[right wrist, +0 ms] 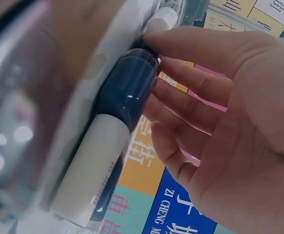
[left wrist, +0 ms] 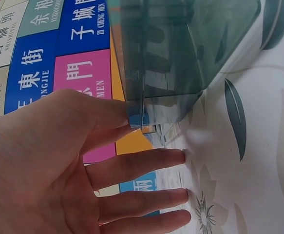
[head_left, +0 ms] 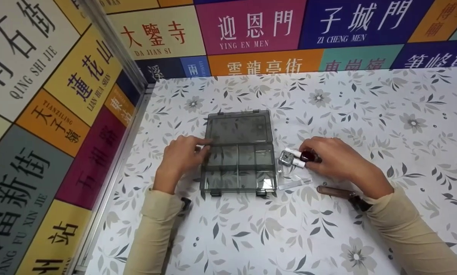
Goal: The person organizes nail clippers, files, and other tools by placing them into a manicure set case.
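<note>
A translucent grey compartment box (head_left: 238,168) lies with its lid folded back. My left hand (head_left: 182,154) is at its left side; in the left wrist view the thumb touches the box wall (left wrist: 161,63) and the other fingers extend fairly straight. Right of the box, my right hand (head_left: 329,156) pinches a dark nail polish bottle (head_left: 308,156) between thumb and fingers. In the right wrist view this bottle (right wrist: 127,83) looks blue-black, beside a white cap (right wrist: 93,170). Against the box sits a glittery grey nail polish bottle (head_left: 286,157) with a white cap (head_left: 299,163).
A clear flat piece (head_left: 295,183) lies just right of the box. A translucent brown elongated thing (head_left: 333,191) is below the right wrist. The patterned tabletop (head_left: 232,229) meets a sign-covered wall (head_left: 251,30) at the back and another panel (head_left: 60,114) at left.
</note>
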Motion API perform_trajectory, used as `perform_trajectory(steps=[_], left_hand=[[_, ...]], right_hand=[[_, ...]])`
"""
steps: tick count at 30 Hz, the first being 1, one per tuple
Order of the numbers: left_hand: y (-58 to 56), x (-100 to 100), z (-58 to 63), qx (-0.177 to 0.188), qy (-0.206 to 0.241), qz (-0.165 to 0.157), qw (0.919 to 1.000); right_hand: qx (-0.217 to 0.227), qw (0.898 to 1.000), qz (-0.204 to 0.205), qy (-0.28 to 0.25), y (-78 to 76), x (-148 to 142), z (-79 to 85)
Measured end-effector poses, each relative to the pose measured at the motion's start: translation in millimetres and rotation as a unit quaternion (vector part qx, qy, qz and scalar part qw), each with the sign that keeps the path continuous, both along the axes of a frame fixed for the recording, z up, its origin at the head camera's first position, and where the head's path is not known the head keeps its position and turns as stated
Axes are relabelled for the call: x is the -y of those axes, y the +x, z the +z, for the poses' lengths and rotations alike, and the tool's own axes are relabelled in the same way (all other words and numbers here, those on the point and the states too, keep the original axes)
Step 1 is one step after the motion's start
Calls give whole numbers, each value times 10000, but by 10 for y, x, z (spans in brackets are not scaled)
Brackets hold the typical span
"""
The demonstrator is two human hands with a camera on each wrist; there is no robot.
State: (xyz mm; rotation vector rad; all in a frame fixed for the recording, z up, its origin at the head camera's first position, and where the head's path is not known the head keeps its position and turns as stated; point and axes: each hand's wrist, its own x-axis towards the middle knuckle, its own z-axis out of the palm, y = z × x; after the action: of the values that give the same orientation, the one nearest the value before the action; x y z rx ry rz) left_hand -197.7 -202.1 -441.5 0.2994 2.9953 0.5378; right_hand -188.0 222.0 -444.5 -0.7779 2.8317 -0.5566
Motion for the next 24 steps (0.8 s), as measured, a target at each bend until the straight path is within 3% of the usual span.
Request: perform_trajectory(steps=[11, 24], left_hand=[[2, 14, -21, -58, 553, -93, 9984], [19, 10, -43, -214, 571, -50, 9981]], right_hand=[[-80, 10000, 17, 2, 16, 4, -17], [-84, 9999, -77, -54, 0, -10, -33]])
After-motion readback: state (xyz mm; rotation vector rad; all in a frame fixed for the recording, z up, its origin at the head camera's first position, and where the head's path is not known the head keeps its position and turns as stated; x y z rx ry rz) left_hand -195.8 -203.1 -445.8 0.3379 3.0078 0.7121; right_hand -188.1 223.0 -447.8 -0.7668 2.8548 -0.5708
